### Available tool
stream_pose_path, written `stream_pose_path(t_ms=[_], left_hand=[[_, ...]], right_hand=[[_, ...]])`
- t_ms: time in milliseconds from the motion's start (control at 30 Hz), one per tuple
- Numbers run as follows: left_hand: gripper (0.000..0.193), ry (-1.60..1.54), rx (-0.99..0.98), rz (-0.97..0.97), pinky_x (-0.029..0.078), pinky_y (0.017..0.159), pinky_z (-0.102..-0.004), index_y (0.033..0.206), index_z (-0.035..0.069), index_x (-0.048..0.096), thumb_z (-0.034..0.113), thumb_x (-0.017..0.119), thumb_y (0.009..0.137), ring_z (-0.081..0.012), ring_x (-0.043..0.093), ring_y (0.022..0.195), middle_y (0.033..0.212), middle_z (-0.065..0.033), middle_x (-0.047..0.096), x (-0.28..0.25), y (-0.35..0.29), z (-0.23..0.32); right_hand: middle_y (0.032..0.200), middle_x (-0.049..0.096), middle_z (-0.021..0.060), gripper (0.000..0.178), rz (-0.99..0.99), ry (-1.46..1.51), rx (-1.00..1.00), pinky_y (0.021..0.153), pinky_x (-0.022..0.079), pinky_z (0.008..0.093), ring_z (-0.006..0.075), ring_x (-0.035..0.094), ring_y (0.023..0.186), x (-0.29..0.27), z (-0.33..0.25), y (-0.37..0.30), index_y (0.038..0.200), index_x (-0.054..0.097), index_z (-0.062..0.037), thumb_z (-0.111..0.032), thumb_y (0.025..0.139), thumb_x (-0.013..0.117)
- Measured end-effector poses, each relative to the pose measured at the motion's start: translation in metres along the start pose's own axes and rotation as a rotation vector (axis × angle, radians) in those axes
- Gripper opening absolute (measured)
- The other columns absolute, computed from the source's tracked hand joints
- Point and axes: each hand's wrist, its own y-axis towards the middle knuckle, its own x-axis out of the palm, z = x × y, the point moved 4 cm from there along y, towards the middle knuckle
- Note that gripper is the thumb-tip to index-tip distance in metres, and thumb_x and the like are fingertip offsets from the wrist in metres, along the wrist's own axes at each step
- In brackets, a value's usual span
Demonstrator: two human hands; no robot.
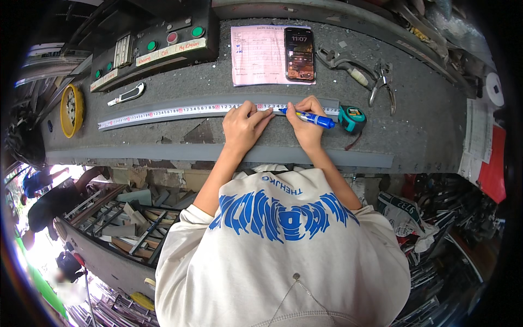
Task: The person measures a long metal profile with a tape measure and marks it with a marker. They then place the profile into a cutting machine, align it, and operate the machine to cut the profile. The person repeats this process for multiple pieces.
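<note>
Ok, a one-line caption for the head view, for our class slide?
Left hand on a pulled-out tape measure, right hand holding a blue marker over it.

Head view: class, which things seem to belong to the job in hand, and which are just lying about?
In use, it seems:
marker, in the right hand
tape, its blade under the left hand
grey strip, beneath the blade

Apparently just lying about:
phone
pink paper
white cutter
pliers
yellow bowl
</note>
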Motion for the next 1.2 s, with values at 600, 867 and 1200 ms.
stream_pose_path(t_ms=[600, 867, 1200], left_hand=[[0.013, -0.007, -0.052, -0.024, 0.039, 0.052, -0.031, 0.079, 0.018, 0.077, 0.024, 0.085, 0.069, -0.0159, 0.049, 0.055, 0.069, 0.001, 0.049, 0.0016, -0.0011, -0.0037], [0.013, -0.041, -0.057, -0.003, 0.038, 0.054, -0.0319, 0.076, 0.018, 0.075, 0.026, 0.084, 0.07, -0.0167, 0.049, 0.056, 0.07, 0.0021, 0.047, 0.0027, -0.0018, -0.0043], [0.013, -0.064, -0.074, -0.003, 0.038, 0.054, -0.0317, 0.075, 0.019, 0.076, 0.027, 0.085, 0.07, -0.0165, 0.049, 0.056, 0.069, 0.0025, 0.047, 0.0047, -0.0024, -0.0064]], right_hand=[[0.075, 0.055, 0.0062, 0.028, -0.041, -0.041, -0.031, 0.059, 0.041, 0.0249, 0.0106, 0.052, 0.065, -0.0015, 0.0002, 0.0, 0.073, 0.048, -0.002, 0.004, 0.08, 0.075], [0.077, 0.054, 0.0046, 0.029, -0.055, 0.029, -0.051, 0.06, 0.039, 0.0235, 0.0088, 0.048, 0.065, -0.0022, 0.0044, 0.0001, 0.074, 0.048, -0.003, 0.002, 0.082, 0.075], [0.073, 0.053, 0.0058, 0.03, -0.056, 0.006, -0.063, 0.06, 0.039, 0.0264, 0.0112, 0.048, 0.064, -0.0013, -0.0028, 0.0029, 0.071, 0.047, -0.003, 0.005, 0.079, 0.074]])
